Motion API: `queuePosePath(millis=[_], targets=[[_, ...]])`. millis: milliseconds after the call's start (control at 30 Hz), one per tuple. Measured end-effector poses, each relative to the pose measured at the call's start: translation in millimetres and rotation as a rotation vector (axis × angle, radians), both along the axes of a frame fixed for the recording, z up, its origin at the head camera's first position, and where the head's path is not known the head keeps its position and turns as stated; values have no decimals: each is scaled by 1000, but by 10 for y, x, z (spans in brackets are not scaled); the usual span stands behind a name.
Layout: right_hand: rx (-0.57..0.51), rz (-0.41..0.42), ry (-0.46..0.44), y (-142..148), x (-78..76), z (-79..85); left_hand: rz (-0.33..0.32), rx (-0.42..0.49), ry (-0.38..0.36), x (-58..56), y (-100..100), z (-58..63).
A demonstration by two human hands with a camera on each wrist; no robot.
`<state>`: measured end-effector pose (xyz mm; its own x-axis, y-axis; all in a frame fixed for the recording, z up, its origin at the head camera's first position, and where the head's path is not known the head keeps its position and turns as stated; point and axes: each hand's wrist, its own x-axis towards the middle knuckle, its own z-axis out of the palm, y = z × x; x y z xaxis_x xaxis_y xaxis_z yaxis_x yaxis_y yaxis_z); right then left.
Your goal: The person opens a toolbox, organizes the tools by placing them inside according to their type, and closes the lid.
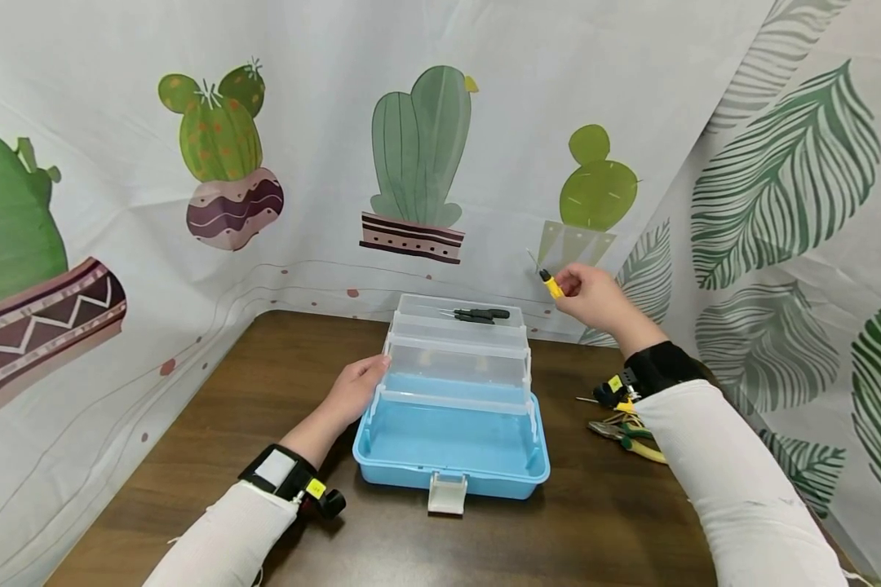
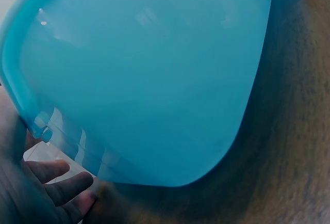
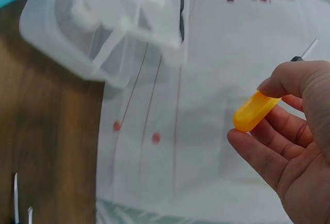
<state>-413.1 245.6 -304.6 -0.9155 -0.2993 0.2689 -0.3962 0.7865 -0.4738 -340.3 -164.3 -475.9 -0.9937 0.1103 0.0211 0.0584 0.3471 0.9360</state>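
A light blue toolbox (image 1: 451, 440) with tiered clear trays (image 1: 457, 359) stands opened out on the table. At its left side, my left hand (image 1: 356, 387) holds the edge of a clear tray; in the left wrist view the toolbox's blue side wall (image 2: 154, 90) hides the thumb, while several fingers hang loose below. Up at the right, my right hand (image 1: 591, 295) pinches a small screwdriver (image 3: 253, 111) by its yellow handle, its thin shaft pointing up and left in the head view. Dark-handled tools (image 1: 482, 314) lie in the farthest tray.
Right of the toolbox, pliers (image 1: 631, 440) with green and yellow handles lie on the table (image 1: 580, 505), beside more tools partly hidden under my right wrist. A white latch (image 1: 448, 493) hangs at the toolbox's front. Behind the table hangs a cactus-print cloth (image 1: 323, 179).
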Motion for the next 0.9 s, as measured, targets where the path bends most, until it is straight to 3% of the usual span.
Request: queuePosePath(millis=[167, 333, 633, 900], targets=[[16, 50, 43, -250, -9, 84, 4, 2, 3, 1, 3, 6], [27, 96, 25, -481, -24, 101, 0, 1, 8, 2, -1, 4], [128, 213, -24, -804, -63, -29, 5, 7, -1, 6, 0, -5], [232, 260, -30, -967, -80, -149, 4, 4, 1, -5, -4, -13]])
